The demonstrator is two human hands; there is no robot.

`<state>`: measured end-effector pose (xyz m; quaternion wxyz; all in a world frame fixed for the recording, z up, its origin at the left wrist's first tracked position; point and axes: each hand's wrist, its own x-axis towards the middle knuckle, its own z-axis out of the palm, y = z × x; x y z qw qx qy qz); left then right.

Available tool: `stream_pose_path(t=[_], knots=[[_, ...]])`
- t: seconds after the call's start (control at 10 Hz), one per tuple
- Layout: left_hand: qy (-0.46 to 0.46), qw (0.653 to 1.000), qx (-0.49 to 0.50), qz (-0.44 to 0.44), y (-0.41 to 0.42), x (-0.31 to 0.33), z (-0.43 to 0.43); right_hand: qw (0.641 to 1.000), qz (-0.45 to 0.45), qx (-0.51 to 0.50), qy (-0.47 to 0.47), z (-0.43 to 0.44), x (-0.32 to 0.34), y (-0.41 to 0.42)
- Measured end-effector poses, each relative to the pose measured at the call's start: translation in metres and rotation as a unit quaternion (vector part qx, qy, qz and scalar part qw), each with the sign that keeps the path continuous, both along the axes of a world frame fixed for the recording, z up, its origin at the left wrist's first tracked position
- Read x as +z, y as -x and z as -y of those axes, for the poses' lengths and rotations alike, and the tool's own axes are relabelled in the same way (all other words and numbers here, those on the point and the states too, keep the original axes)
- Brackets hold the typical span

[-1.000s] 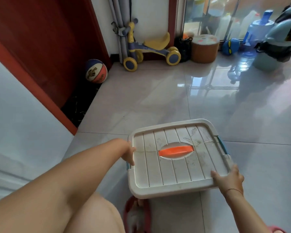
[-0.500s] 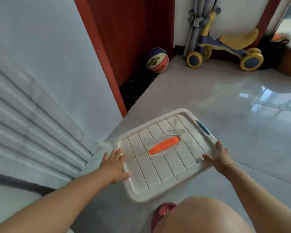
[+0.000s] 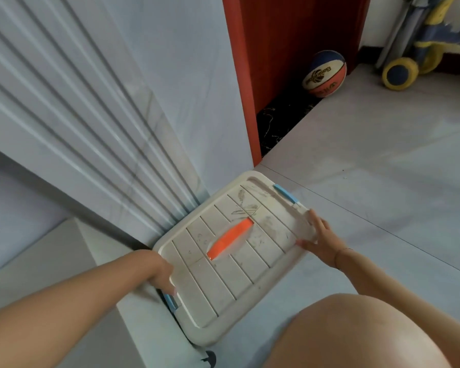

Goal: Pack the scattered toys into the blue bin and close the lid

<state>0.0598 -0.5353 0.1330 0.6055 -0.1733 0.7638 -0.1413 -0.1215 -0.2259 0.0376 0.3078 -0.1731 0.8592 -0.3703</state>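
Observation:
The bin's cream ribbed lid with an orange handle covers the bin, which stands on the floor tight against the white wall. Blue latches show at the far right corner and at the near left side. My left hand curls over the lid's left edge just above the near latch, gripping it. My right hand lies on the lid's right edge with fingers spread, pressing flat. The bin's body and contents are hidden under the lid.
A white moulded wall panel runs along the bin's left. A red door frame stands behind it. A basketball lies in the doorway corner, a yellow-wheeled ride-on toy at the far right. My bare knee fills the bottom right.
The bin has slid left and now sits against the wall. My left hand went from flat on the lid to gripping its left edge. The view turned further left.

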Motion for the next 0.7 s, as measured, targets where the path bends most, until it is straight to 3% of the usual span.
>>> stream_pose_path(t=[0.1, 0.2, 0.4, 0.7], knots=[[0.03, 0.989, -0.003, -0.142, 0.004, -0.007, -0.001, 1.0, -0.013, 0.016, -0.017, 0.005, -0.002, 0.005], [0.044, 0.938, 0.0, -0.344, 0.02, -0.018, 0.004, 0.999, -0.026, 0.026, -0.03, 0.005, -0.005, 0.006], [-0.113, 0.929, 0.112, -0.333, 0.032, -0.051, -0.013, 0.998, -0.027, 0.044, -0.039, 0.007, -0.011, 0.015], [-0.073, 0.943, 0.142, -0.292, 0.041, -0.065, -0.014, 0.984, -0.118, 0.047, -0.125, 0.012, -0.004, 0.0]])
